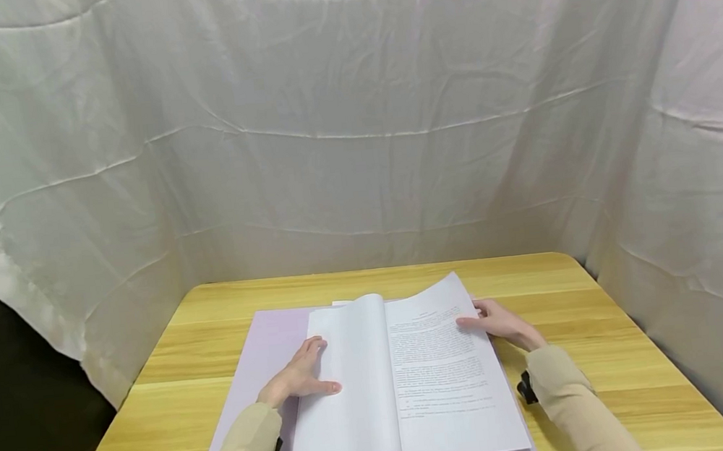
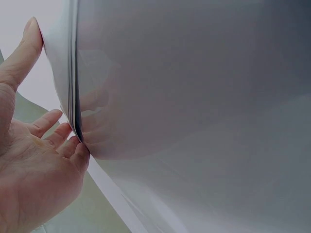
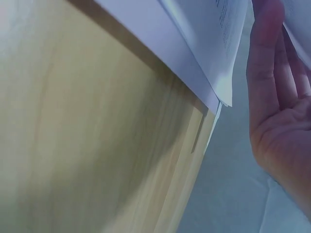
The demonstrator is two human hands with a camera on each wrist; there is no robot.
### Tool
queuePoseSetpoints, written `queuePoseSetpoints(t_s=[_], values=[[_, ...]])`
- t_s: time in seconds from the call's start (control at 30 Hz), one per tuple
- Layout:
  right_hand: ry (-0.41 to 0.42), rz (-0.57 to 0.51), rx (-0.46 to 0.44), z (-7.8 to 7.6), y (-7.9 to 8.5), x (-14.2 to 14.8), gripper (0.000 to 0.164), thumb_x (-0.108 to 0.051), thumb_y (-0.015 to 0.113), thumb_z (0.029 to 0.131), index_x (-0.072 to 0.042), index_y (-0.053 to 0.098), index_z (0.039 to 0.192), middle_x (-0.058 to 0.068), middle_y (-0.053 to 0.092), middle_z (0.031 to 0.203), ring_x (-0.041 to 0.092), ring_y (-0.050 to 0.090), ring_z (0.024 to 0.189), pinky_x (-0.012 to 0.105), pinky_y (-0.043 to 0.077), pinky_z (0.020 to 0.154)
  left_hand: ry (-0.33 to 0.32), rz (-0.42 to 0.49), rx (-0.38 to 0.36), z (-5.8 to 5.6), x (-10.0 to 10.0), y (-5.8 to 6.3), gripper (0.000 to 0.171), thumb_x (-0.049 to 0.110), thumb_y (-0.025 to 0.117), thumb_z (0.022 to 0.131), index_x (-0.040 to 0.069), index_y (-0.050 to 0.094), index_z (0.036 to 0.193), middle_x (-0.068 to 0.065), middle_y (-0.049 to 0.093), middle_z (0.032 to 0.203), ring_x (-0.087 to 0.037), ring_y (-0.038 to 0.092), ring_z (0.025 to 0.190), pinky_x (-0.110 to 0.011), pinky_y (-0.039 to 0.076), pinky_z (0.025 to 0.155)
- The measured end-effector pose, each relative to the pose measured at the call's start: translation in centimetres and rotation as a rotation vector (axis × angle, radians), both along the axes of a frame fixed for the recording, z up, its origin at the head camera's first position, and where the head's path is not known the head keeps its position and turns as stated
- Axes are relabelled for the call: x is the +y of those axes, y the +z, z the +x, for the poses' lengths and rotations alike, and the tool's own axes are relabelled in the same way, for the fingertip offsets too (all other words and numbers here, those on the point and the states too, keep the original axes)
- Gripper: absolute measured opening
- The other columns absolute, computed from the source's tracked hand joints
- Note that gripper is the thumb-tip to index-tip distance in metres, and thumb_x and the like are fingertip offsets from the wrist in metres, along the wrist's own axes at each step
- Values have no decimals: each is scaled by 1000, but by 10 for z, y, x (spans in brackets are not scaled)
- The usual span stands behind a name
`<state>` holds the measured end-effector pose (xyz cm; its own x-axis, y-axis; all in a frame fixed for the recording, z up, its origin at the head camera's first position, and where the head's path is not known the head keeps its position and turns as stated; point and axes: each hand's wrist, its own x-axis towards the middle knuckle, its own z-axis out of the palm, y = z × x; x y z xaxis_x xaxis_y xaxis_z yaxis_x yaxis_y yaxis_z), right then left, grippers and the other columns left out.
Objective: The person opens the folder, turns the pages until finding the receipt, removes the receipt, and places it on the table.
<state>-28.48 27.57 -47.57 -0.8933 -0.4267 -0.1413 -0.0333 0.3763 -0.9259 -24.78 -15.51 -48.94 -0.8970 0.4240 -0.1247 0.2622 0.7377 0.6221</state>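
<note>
From where I stand, the lilac folder (image 1: 276,342) lies spread on the wooden table (image 1: 611,376), near the front edge, with white pages open on it. The person's left hand (image 1: 300,376), thumb and fingers wide apart, touches the blank page (image 1: 365,385). The right hand (image 1: 500,322) pinches the printed sheet (image 1: 448,420) by its outer edge, its far corner lifted.

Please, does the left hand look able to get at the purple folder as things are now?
Probably yes. The purple folder lies uncovered at its upper left, beside the left hand, although pages cover most of it.
</note>
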Motion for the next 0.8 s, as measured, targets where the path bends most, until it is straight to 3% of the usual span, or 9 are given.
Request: queuePoseSetpoints(t_s=[0.8], values=[[54, -90, -68, 20, 5, -2, 56, -22, 59, 103, 1, 38, 150, 25, 70, 120, 30, 76, 94, 44, 64, 76, -16, 20, 0, 1, -2, -1, 96, 33, 86, 79, -9, 32, 147, -33, 26, 157, -53, 28, 146, -66, 30, 118]])
